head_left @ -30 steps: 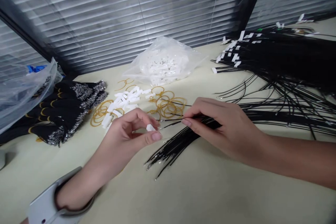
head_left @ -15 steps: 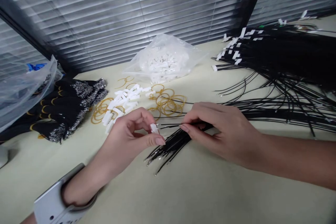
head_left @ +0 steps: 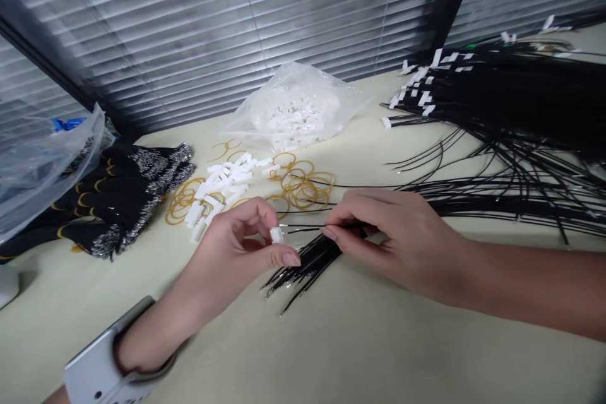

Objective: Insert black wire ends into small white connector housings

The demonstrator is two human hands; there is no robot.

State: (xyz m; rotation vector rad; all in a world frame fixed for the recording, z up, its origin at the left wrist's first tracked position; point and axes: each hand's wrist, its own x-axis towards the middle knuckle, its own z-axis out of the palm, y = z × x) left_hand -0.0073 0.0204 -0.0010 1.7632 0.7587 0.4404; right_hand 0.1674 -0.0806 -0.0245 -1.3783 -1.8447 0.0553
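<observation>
Banded black bundles (head_left: 137, 196): left of the frame; crowded metal tips could snag if dragged.
Left hand (head_left: 222, 268): lower left of centre, its fingers pinching a small white connector (head_left: 276, 235); a loose pinch could let it twist.
Two thin wires (head_left: 303, 228): centre, tips by the connector, contact unclear; misalignment could bend them.
Loose wire bundle (head_left: 310, 262): just below; similar strands lying so near could get picked up by mistake.
Right hand (head_left: 402, 237): right of centre, its fingers pinching the wires; slack could make them buckle.
</observation>
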